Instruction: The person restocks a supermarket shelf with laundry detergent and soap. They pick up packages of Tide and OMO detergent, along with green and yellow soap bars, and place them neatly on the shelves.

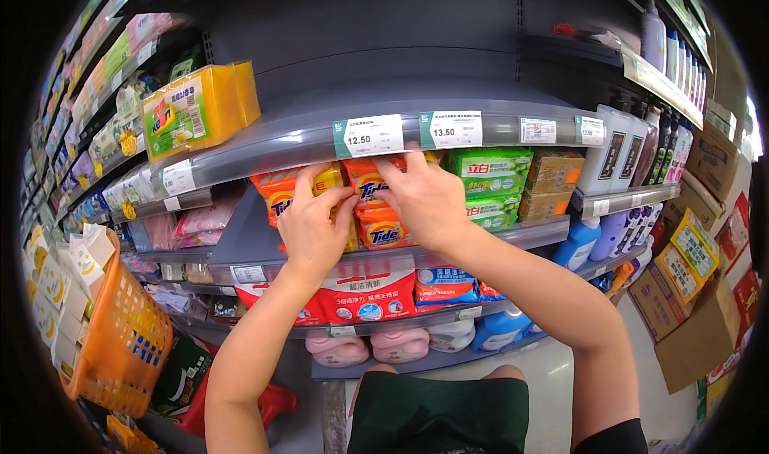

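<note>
My left hand [318,228] rests against the front of an orange Tide soap pack [270,192], with its fingers bent and the thumb near the index finger. My right hand [423,198] reaches over a second orange Tide pack [363,174], its fingertips at the pack's upper edge beneath the price rail. Another Tide pack [381,228] lies under that one. To the right are stacked green soap packs [488,174] and brown boxed packs [553,174]. The hands partly cover the Tide packs, so a firm grip cannot be made out.
A shelf rail [288,138] with price tags runs above my hands. On that upper shelf stands a yellow soap pack [201,108]. Red detergent bags [366,298] fill the shelf below. An orange basket [123,328] holds white boxes at left; cardboard boxes [697,328] stand at right.
</note>
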Demonstrator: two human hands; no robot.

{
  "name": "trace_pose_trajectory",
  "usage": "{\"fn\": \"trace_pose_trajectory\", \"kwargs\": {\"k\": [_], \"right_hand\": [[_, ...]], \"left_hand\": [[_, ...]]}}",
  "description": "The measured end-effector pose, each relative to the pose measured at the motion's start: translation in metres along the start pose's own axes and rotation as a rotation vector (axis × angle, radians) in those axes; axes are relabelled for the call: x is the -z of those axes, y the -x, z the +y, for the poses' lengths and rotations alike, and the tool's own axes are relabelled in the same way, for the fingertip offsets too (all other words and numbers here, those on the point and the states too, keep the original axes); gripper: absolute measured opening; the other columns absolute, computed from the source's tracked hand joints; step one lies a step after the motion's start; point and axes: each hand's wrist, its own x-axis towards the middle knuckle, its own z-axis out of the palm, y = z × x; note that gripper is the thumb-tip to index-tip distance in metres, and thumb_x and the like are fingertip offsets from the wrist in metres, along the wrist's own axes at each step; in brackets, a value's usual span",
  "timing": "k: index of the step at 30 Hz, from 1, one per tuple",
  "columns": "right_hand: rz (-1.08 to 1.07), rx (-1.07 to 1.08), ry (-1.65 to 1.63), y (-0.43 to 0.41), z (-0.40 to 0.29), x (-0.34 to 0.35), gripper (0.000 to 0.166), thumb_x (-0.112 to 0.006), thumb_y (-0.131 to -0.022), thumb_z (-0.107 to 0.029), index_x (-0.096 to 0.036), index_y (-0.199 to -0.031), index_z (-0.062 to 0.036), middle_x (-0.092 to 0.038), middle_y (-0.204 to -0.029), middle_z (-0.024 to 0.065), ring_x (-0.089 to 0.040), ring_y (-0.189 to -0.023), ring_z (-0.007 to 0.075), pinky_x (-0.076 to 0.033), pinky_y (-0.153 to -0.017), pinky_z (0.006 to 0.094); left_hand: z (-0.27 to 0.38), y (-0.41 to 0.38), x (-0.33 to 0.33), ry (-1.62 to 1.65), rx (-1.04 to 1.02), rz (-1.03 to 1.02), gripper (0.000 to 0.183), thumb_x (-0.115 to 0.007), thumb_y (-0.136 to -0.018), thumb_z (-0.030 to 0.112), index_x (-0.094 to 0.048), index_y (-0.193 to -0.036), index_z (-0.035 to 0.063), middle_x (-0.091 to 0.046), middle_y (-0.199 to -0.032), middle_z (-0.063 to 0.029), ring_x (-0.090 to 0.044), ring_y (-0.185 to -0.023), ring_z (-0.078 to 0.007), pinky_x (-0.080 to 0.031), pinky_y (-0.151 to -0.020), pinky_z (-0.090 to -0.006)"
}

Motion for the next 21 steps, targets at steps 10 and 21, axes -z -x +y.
{"fn": "trace_pose_trajectory", "kwargs": {"k": [10,21], "right_hand": [[0.047,0.196,-0.207,0.044,-0.025,-0.005,0.062,-0.066,-0.079,-0.015,-0.046,-0.136,-0.0006,-0.042,-0.144,0.0147,-0.062,-0.083,0.0234,-0.056,-0.063,0.0342],[0.218,0.421,-0.660,-0.047,-0.061,0.030,0.061,-0.072,-0.074,-0.003,-0.052,-0.131,-0.0062,-0.053,-0.134,0.0174,-0.061,-0.111,0.0332,-0.055,-0.085,0.0382]], "left_hand": [[-0.009,0.022,0.022,0.184,-0.064,-0.085,0.042,-0.073,-0.078,0.002,-0.059,-0.118,0.0055,-0.051,-0.136,-0.0127,-0.063,-0.067,-0.0119,-0.052,-0.059,-0.0237],[-0.074,-0.054,0.161,0.135,-0.037,0.316,0.044,-0.065,-0.087,0.004,-0.044,-0.126,0.0053,-0.053,-0.122,-0.0068,-0.051,-0.098,-0.0131,-0.044,-0.083,-0.0268]]}}
